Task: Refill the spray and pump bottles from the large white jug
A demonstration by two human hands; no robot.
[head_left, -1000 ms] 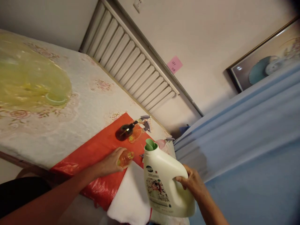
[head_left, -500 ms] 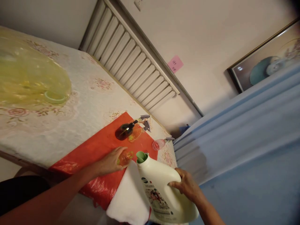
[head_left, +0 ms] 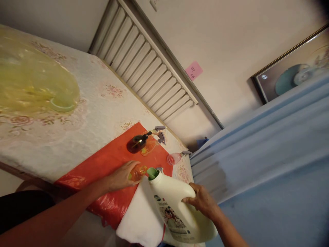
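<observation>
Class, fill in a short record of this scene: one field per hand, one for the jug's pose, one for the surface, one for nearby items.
Left hand: left hand grips a small orange bottle on the red sheet.
Right hand: right hand holds the white jug by its handle.
Jug pose: tilted, green spout beside the orange bottle's mouth.
Surface: floral-covered table.
Nearby: dark brown bottle, pink bottle, white cloth.
</observation>
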